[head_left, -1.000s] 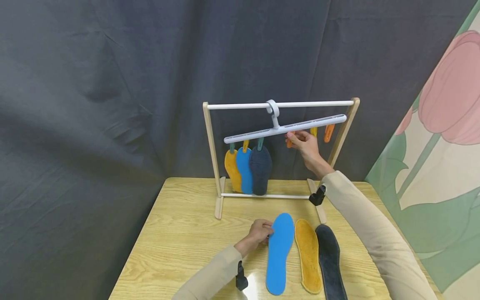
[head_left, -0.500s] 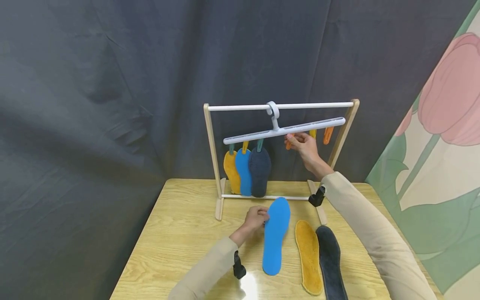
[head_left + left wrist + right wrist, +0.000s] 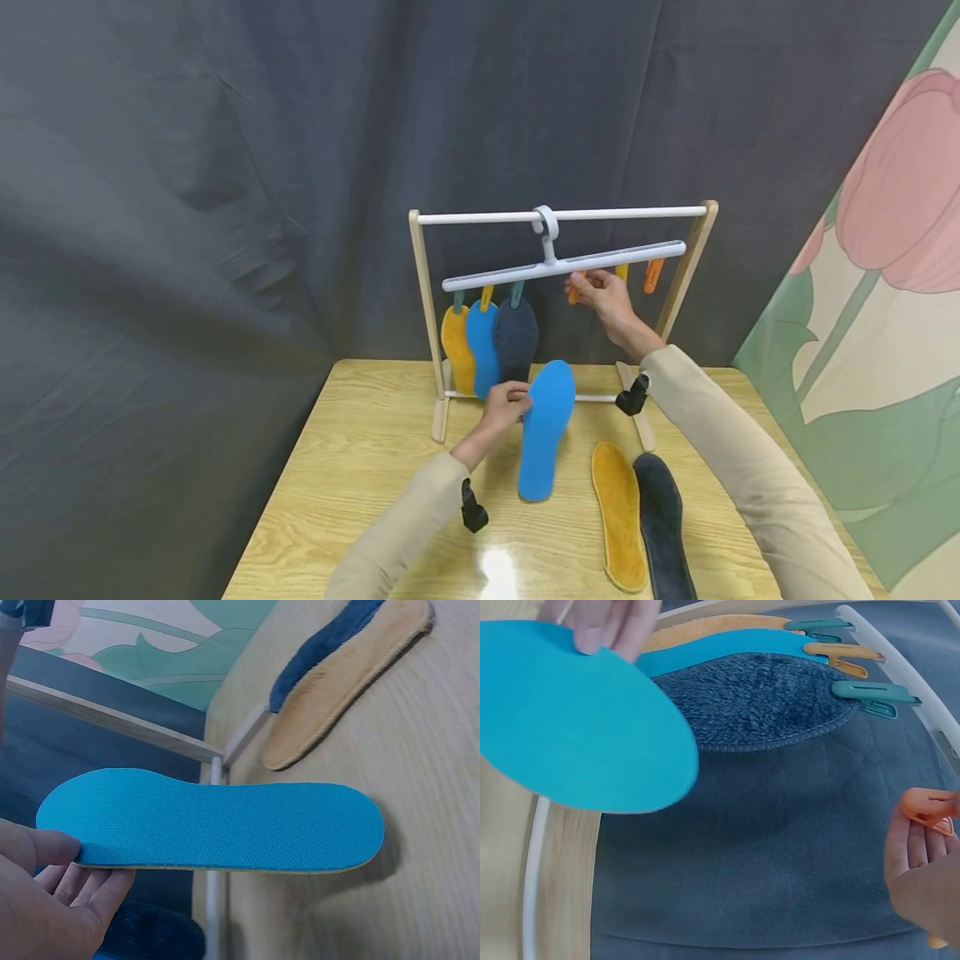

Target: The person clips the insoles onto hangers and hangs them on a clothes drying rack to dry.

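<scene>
My left hand (image 3: 506, 407) pinches a blue insole (image 3: 547, 429) by its left edge, and the insole is lifted over the table. In the left wrist view the thumb lies on its blue face with the fingers behind. My right hand (image 3: 611, 304) pinches an orange clothespin (image 3: 576, 288) under the tilted white hanger (image 3: 562, 267). Left of that clothespin hang a yellow insole (image 3: 457, 350), a blue hanging insole (image 3: 482, 346) and a dark fuzzy insole (image 3: 516, 337). Green and yellow clothespins hold them; the nearest green clothespin (image 3: 874, 692) grips the dark one.
A wooden rack with a white top rod (image 3: 480, 218) carries the hanger. At its right end hang a yellow clothespin (image 3: 622, 272) and another orange clothespin (image 3: 653, 276). A tan insole (image 3: 619, 517) and a dark insole (image 3: 663, 525) lie on the table's right side.
My left hand has raised the blue insole from the table toward the rack. The right hand stays at the orange clothespin, and the hanger's right end has dipped slightly.
</scene>
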### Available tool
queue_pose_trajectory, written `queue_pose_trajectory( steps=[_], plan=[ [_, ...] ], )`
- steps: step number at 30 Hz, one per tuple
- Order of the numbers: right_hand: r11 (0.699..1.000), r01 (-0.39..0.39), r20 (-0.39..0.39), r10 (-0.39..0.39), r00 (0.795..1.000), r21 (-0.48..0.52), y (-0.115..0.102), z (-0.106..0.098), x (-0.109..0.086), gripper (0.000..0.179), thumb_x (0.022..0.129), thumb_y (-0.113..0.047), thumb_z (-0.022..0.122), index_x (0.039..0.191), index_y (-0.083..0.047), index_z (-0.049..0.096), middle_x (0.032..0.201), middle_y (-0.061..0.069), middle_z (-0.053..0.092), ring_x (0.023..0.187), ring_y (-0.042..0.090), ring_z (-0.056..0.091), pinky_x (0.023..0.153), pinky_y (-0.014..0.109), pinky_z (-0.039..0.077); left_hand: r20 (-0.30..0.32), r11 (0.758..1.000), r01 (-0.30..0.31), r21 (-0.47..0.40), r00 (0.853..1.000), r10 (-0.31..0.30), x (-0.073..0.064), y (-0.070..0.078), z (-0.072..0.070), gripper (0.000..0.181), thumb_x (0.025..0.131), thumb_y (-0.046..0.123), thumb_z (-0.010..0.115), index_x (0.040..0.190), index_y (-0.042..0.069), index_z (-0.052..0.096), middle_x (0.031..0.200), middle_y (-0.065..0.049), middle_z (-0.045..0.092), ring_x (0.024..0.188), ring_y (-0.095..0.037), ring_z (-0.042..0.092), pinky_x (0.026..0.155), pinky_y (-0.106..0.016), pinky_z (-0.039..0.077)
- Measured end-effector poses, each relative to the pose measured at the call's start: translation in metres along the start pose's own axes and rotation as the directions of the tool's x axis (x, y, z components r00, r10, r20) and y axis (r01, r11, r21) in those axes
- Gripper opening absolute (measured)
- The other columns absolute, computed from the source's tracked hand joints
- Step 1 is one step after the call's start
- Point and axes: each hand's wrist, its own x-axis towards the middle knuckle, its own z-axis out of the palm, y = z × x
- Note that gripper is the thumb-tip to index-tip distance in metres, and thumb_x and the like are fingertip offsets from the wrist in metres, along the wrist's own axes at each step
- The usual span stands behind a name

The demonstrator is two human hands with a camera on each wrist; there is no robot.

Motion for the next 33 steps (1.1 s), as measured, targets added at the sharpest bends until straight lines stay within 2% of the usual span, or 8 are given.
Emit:
queue_pose_trajectory(
  steps=[3, 7, 10, 14, 15, 17, 20, 33],
  plan=[
    [1.0, -0.009, 0.007, 0.009, 1.0, -0.004, -0.001, 0.001, -0.001, 0.039, 0.099, -0.015, 0.061, 0.121, 0.016, 0.053, 0.091, 0.002, 0.07, 0.085, 0.012, 0.065, 0.076, 0.021, 0.055, 0.013, 1.0, -0.014, -0.012, 1.0, 0.014, -0.002, 0.014, -0.002, 0.029, 0.098, -0.004, 0.056, 0.126, -0.01, 0.059, 0.115, -0.025, 0.061, 0.104, -0.038, 0.061, 0.084, -0.044, 0.056],
    [1.0, -0.019, 0.029, 0.019, 0.999, 0.0, -0.002, 0.001, -0.001, 0.045, 0.099, -0.018, 0.061, 0.123, 0.019, 0.05, 0.093, 0.004, 0.069, 0.087, 0.016, 0.064, 0.077, 0.022, 0.054, -0.015, 0.998, -0.054, 0.035, 0.998, 0.054, 0.011, 0.011, 0.0, 0.03, 0.098, 0.0, 0.059, 0.128, -0.004, 0.06, 0.117, -0.023, 0.061, 0.107, -0.037, 0.06, 0.085, -0.043, 0.055],
    [1.0, -0.022, 0.036, 0.022, 0.999, 0.0, -0.002, 0.001, -0.001, 0.045, 0.099, -0.018, 0.061, 0.123, 0.019, 0.049, 0.094, 0.006, 0.068, 0.089, 0.018, 0.063, 0.079, 0.022, 0.053, -0.016, 0.986, -0.154, 0.061, 0.988, 0.156, 0.043, -0.025, 0.001, 0.028, 0.098, 0.01, 0.063, 0.126, 0.006, 0.064, 0.112, -0.014, 0.063, 0.1, -0.027, 0.063, 0.078, -0.038, 0.056],
    [1.0, -0.024, 0.004, 0.024, 1.0, -0.004, -0.002, 0.003, -0.002, 0.048, 0.098, -0.02, 0.063, 0.123, 0.019, 0.051, 0.092, 0.005, 0.069, 0.088, 0.018, 0.065, 0.079, 0.023, 0.053, -0.004, 0.986, -0.159, 0.043, 0.987, 0.159, 0.059, -0.036, 0.0, 0.027, 0.098, 0.018, 0.066, 0.124, 0.011, 0.066, 0.109, -0.009, 0.065, 0.096, -0.021, 0.063, 0.073, -0.036, 0.055],
    [1.0, -0.022, -0.007, 0.022, 1.0, -0.009, -0.003, 0.003, -0.003, 0.049, 0.097, -0.022, 0.064, 0.122, 0.019, 0.051, 0.091, 0.004, 0.07, 0.088, 0.018, 0.065, 0.079, 0.023, 0.054, -0.004, 0.989, -0.143, 0.03, 0.99, 0.143, 0.06, -0.034, 0.0, 0.028, 0.098, 0.018, 0.065, 0.125, 0.01, 0.066, 0.11, -0.009, 0.065, 0.096, -0.022, 0.063, 0.071, -0.037, 0.055],
    [1.0, -0.016, -0.024, 0.016, 1.0, -0.02, -0.003, 0.005, -0.003, 0.05, 0.096, -0.023, 0.066, 0.121, 0.018, 0.054, 0.09, 0.004, 0.07, 0.085, 0.017, 0.066, 0.077, 0.023, 0.054, -0.035, 0.996, -0.073, 0.044, 0.997, 0.075, 0.039, 0.001, 0.003, 0.028, 0.098, 0.007, 0.062, 0.125, 0.002, 0.064, 0.113, -0.016, 0.065, 0.099, -0.028, 0.063, 0.076, -0.04, 0.055],
    [1.0, -0.009, -0.042, 0.008, 0.999, -0.025, -0.002, 0.007, -0.004, 0.045, 0.096, -0.023, 0.066, 0.116, 0.017, 0.058, 0.088, 0.006, 0.069, 0.08, 0.015, 0.066, 0.074, 0.023, 0.055, -0.067, 0.996, -0.085, 0.042, 0.994, 0.087, 0.022, 0.029, 0.004, 0.027, 0.098, -0.001, 0.059, 0.124, -0.005, 0.063, 0.111, -0.02, 0.064, 0.095, -0.03, 0.063, 0.074, -0.041, 0.055],
    [0.999, -0.03, -0.095, 0.026, 0.995, -0.038, -0.002, 0.018, -0.004, 0.027, 0.099, -0.01, 0.061, 0.108, 0.015, 0.061, 0.081, 0.003, 0.069, 0.074, 0.014, 0.067, 0.067, 0.023, 0.057, -0.085, 0.994, -0.109, -0.006, 0.99, 0.108, 0.031, 0.045, 0.003, 0.027, 0.097, 0.005, 0.062, 0.123, 0.003, 0.066, 0.112, -0.014, 0.065, 0.099, -0.027, 0.063, 0.082, -0.044, 0.055]
  ],
)
